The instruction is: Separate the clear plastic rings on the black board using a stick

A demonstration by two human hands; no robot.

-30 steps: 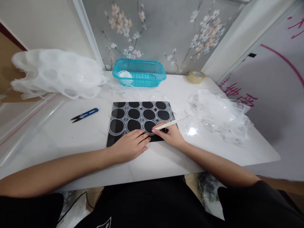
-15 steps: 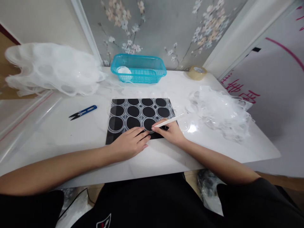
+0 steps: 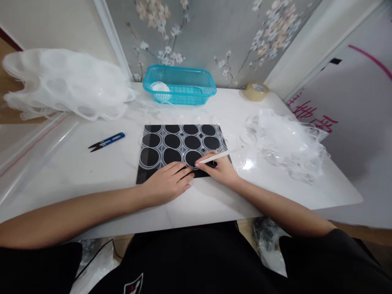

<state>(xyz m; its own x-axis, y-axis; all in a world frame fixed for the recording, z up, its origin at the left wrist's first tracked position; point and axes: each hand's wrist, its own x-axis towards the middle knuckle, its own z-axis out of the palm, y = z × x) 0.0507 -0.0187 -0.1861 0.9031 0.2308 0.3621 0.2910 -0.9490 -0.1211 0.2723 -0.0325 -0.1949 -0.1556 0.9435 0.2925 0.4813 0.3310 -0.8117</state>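
A black mat (image 3: 145, 176) lies on the white table, and over it is a thin translucent sheet (image 3: 161, 148) with rows of round outlines. My left hand (image 3: 168, 182) rests flat on the near edge of the mat, fingers stretched out and holding nothing. My right hand (image 3: 221, 169) is closed in a pinch around a slim white pen-like tool (image 3: 217, 156). Its tip, near my right fingertips, sits at the rim of a circle in the nearest row. The tool slants up to the right. Part of the sheet is hidden under both hands.
Blue-handled thread snips (image 3: 106, 142) lie to the left. Behind the mat stands a blue plastic basket (image 3: 190, 98) with white round pieces (image 3: 161, 90) inside. A tape roll (image 3: 256, 92) is at the back right. White translucent sheets with holes (image 3: 70, 83) pile up left; cut scraps (image 3: 284, 143) heap right.
The view has shifted slightly, so the table things appear a little higher. Both hands keep nearly the same place on the mat, and the white tool stays in my right hand.
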